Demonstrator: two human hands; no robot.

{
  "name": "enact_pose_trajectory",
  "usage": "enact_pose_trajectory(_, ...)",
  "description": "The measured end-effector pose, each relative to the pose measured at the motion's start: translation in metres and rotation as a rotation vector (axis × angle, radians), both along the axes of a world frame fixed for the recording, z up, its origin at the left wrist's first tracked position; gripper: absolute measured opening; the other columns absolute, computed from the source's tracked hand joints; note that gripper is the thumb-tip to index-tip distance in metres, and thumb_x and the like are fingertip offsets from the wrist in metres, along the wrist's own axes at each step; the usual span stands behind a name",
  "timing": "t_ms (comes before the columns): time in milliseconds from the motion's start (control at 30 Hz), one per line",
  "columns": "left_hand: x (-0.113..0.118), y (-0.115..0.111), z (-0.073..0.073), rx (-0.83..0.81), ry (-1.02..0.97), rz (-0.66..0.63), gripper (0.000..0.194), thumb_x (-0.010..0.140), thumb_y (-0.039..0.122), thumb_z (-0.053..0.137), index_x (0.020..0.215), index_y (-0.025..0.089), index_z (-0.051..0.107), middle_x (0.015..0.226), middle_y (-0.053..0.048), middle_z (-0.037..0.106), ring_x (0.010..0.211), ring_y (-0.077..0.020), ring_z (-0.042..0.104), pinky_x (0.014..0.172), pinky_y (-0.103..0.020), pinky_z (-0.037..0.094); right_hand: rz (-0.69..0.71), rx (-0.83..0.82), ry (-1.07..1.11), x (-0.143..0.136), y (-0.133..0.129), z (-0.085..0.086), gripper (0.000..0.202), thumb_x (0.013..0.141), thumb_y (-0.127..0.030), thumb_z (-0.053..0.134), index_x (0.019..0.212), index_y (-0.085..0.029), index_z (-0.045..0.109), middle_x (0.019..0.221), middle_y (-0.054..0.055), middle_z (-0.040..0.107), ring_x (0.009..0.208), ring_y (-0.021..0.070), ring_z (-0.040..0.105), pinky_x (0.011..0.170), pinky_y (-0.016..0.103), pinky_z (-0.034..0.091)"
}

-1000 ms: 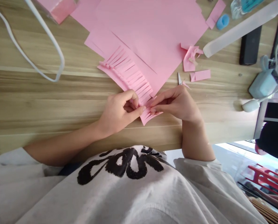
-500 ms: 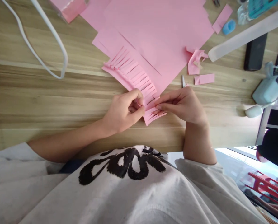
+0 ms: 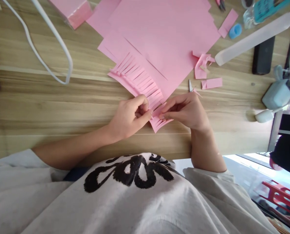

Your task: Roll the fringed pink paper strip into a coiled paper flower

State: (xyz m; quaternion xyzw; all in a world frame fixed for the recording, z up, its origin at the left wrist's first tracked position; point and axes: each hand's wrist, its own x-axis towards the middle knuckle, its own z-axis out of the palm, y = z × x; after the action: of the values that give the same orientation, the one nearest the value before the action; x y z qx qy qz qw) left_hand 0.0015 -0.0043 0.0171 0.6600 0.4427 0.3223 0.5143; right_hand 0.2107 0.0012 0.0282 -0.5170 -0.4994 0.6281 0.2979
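A pink paper strip point(image 3: 140, 81), cut into a fringe of narrow slits along one side, lies slantwise on the table. Many of its cut tabs are folded over toward the uncut edge. My left hand point(image 3: 127, 118) is closed, thumb and forefinger pinching the strip near its lower end. Close beside it, my right hand point(image 3: 187, 110) is closed with its fingertips pinching one of the fringe tabs. The last few tabs at the lower end lie partly under my right fingers. Large pink paper sheets point(image 3: 164, 35) are spread beyond the strip.
Scissors point(image 3: 190, 85) show only a blade tip by my right hand. Pink scraps point(image 3: 202, 66), a blue cap point(image 3: 235, 31), a long whitish bar point(image 3: 257, 37) and a black phone-like object point(image 3: 263, 57) lie rightward. A white cable point(image 3: 59, 39) loops at left, near a pink box point(image 3: 73, 11).
My right hand has shifted slightly left along the strip's lower end, closer to my left hand. My left hand keeps its pinch. The whole view has shifted a little.
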Motion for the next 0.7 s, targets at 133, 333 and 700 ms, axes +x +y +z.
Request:
enact_pose_trajectory(133,-0.001,0.0,-0.001,0.004,-0.002,-0.001,0.02,0.078,0.007,0.061,0.072,0.018,0.046,0.064,0.006,0.048,0.052,-0.0034,0.045,0.048,-0.013,0.039,0.016,-0.011,-0.027,-0.002,0.0,-0.001,0.024,0.052,-0.025,0.094,0.062,-0.014,0.075,0.062,0.004,0.073,0.052,0.0144,0.067,0.045,0.022,0.056)
enact_pose_trajectory(333,-0.001,0.0,-0.001,-0.016,0.008,0.003,0.015,0.079,0.008,0.06,0.088,0.019,0.053,0.066,0.006,0.054,0.051,-0.0051,0.05,0.046,-0.015,0.04,0.052,0.059,-0.071,0.002,0.002,0.001,0.021,0.057,-0.026,0.092,0.069,-0.016,0.078,0.069,0.005,0.076,0.062,0.0159,0.069,0.053,0.025,0.057)
enact_pose_trajectory(700,0.0,0.0,0.001,-0.036,0.023,-0.012,0.001,0.083,0.016,0.062,0.084,0.016,0.063,0.073,0.001,0.066,0.061,-0.0075,0.06,0.054,-0.015,0.048,0.104,0.035,-0.114,0.008,0.003,0.008,0.009,0.072,-0.015,0.079,0.079,-0.019,0.08,0.077,0.003,0.079,0.068,0.0155,0.073,0.062,0.026,0.061)
